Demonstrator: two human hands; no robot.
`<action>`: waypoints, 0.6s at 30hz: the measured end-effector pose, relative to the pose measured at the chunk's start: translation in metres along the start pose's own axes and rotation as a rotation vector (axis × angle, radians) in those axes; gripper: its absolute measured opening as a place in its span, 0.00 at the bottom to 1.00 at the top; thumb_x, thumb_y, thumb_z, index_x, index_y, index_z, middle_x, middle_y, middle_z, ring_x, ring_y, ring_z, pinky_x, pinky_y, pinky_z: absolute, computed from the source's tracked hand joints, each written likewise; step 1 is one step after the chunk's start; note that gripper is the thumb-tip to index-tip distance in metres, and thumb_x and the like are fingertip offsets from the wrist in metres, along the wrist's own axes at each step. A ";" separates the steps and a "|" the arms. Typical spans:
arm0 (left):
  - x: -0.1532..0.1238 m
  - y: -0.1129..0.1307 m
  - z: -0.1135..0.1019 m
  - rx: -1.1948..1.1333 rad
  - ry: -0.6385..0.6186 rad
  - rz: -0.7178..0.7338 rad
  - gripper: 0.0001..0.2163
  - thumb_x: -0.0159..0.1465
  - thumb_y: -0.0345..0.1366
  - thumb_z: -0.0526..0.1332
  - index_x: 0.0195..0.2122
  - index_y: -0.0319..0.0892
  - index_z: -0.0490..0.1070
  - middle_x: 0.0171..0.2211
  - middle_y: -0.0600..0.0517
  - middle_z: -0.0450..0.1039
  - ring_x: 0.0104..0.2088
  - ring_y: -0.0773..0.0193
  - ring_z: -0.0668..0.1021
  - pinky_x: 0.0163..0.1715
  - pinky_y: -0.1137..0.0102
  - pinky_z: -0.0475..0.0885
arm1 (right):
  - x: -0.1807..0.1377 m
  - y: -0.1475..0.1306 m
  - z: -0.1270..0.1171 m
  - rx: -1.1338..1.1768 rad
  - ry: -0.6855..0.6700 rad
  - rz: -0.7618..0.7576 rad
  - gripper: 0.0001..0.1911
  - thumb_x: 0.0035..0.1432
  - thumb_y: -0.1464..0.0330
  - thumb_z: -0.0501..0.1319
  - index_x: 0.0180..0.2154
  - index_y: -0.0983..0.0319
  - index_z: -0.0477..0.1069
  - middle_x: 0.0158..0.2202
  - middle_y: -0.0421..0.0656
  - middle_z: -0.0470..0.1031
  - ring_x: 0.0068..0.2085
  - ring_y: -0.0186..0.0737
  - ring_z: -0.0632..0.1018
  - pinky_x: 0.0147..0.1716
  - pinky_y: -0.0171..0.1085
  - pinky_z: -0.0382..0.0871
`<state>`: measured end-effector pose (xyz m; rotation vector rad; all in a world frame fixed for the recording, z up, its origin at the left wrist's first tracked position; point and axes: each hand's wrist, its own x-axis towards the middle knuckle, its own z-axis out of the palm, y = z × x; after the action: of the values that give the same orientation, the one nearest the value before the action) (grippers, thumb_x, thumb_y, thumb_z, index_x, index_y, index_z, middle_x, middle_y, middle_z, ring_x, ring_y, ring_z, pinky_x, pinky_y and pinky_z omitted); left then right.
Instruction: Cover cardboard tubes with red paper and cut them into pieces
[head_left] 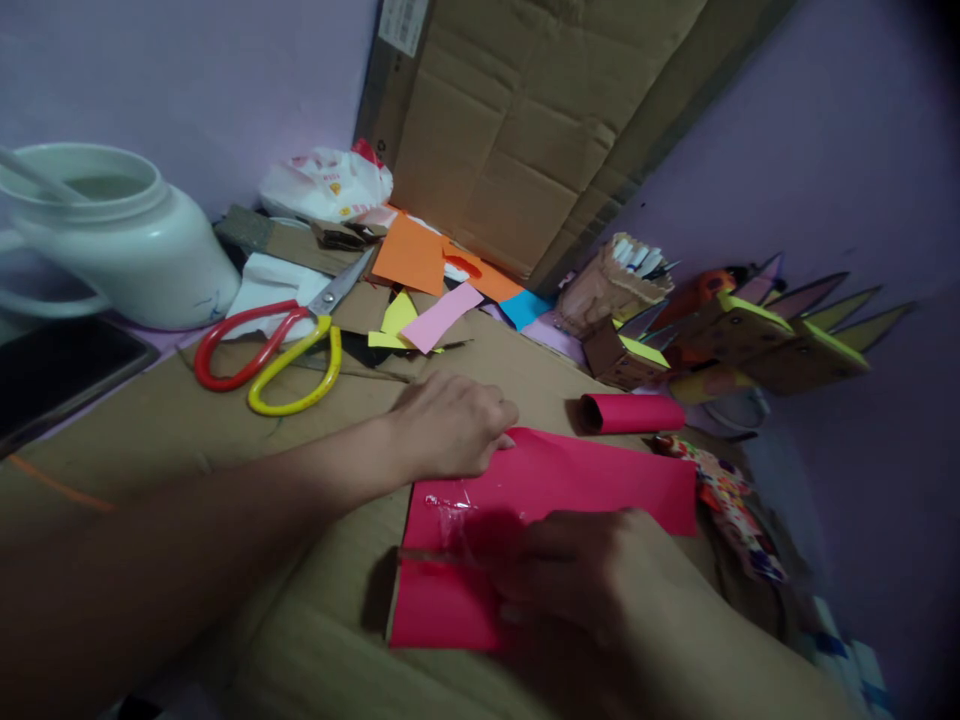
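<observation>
A sheet of red paper (600,470) lies on the cardboard work surface, with a shiny, wet-looking clear patch on its left part. At the paper's upper left edge, my left hand (454,425) has its fingers curled and pressed down on it. My right hand (600,560), partly blurred and shadowed, is low over the paper with fingers drawn together. A thin brown stick (435,555) runs from its fingertips to the paper's left edge; their exact grip is hidden. Just behind the sheet is a rolled red paper tube (637,413).
Scissors (300,335) with red and yellow handles lie at left, near a white mug (142,235) and a dark phone (67,375). Coloured paper scraps (411,255) are spread at the back. A holder of pens (615,285) and cardboard figures (757,335) stand at right.
</observation>
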<state>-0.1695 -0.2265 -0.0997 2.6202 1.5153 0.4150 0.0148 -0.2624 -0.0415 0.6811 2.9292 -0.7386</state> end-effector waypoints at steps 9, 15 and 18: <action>0.001 0.000 0.002 0.013 0.018 0.009 0.07 0.61 0.38 0.60 0.31 0.41 0.73 0.31 0.49 0.77 0.30 0.56 0.78 0.20 0.67 0.47 | -0.014 -0.001 0.044 -0.349 0.438 -0.171 0.13 0.62 0.68 0.54 0.31 0.61 0.75 0.34 0.43 0.82 0.25 0.38 0.77 0.19 0.36 0.65; 0.001 0.000 0.003 0.012 0.016 0.013 0.07 0.62 0.38 0.60 0.30 0.40 0.73 0.31 0.49 0.77 0.31 0.56 0.78 0.20 0.66 0.48 | -0.015 0.002 0.043 -0.322 0.439 -0.101 0.12 0.62 0.67 0.54 0.31 0.62 0.74 0.33 0.46 0.80 0.24 0.38 0.76 0.18 0.34 0.65; 0.001 0.001 0.002 0.009 0.011 0.008 0.07 0.62 0.38 0.60 0.30 0.40 0.73 0.31 0.49 0.78 0.31 0.55 0.79 0.20 0.66 0.48 | -0.011 0.008 0.029 -0.226 0.263 -0.057 0.11 0.58 0.61 0.61 0.36 0.61 0.76 0.33 0.45 0.78 0.27 0.38 0.77 0.24 0.34 0.68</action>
<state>-0.1682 -0.2261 -0.1010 2.6364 1.5137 0.4242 0.0266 -0.2741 -0.0693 0.7252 3.2111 -0.3336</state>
